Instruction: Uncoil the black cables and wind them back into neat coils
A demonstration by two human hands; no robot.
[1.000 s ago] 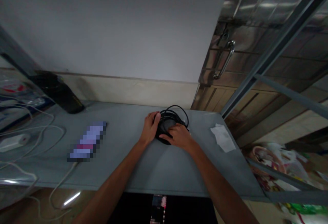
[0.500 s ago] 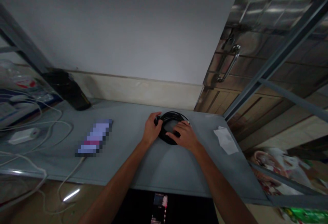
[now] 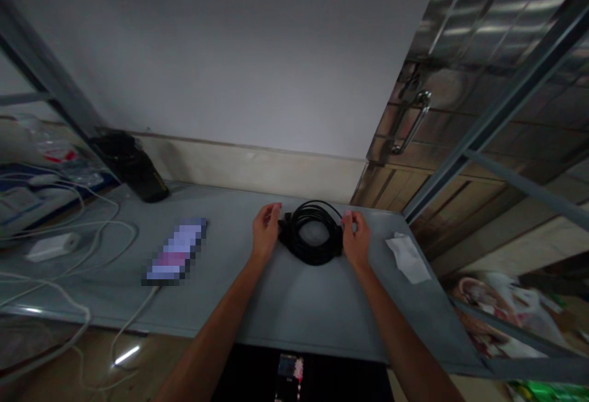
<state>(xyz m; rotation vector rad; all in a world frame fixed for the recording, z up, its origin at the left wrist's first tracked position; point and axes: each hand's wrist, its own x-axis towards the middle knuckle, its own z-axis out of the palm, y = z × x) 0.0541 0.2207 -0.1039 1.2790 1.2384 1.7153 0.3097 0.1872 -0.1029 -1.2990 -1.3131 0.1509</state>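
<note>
A coil of black cable (image 3: 317, 256) lies flat on the grey tabletop (image 3: 294, 304), its loops neatly gathered and a plug end showing at its left side. My left hand (image 3: 265, 231) stands at the coil's left side, close to that plug. My right hand (image 3: 356, 239) is at the right side, with its fingers near the outer loop. Neither hand visibly grips the cable.
A pixelated flat object (image 3: 175, 251) lies left of the coil, and a folded white tissue (image 3: 407, 258) lies right of it. White cables and a white charger (image 3: 53, 247) spread at the far left. A black bottle (image 3: 131, 166) stands against the wall.
Both hands have lifted off the top of the coil and moved apart to its sides. The coil now lies flatter and rounder, with its loops more fully visible.
</note>
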